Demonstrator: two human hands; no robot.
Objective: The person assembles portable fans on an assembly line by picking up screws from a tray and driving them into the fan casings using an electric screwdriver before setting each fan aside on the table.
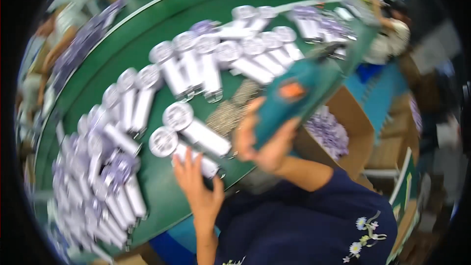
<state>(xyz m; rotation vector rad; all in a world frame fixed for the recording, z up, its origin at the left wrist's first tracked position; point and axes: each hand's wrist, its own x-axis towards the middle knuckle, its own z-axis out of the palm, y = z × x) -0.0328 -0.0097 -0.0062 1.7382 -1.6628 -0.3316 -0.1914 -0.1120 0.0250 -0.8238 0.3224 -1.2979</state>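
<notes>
My left hand point(197, 186) is spread beside a white handheld fan point(197, 160) with a round head. Its fingertips touch the handle, and its thumb is near the handle's dark end. A second white fan point(206, 136) lies just beyond, almost parallel. My right hand point(267, 140) is closed around a teal handheld power tool point(287, 100) with an orange patch. This tool is raised over the table and blurred; its narrow dark end points to the far right. I cannot make out the tip. Partly behind my right hand lies a brown, grainy-looking pad point(223, 118).
White and lilac fans point(171, 71) line the curved green table point(169, 201), with a dense pile point(93, 191) at left. An open cardboard box point(355, 122) holding small lilac parts point(328, 132) stands at right. Other people point(392, 34) sit across and at far right.
</notes>
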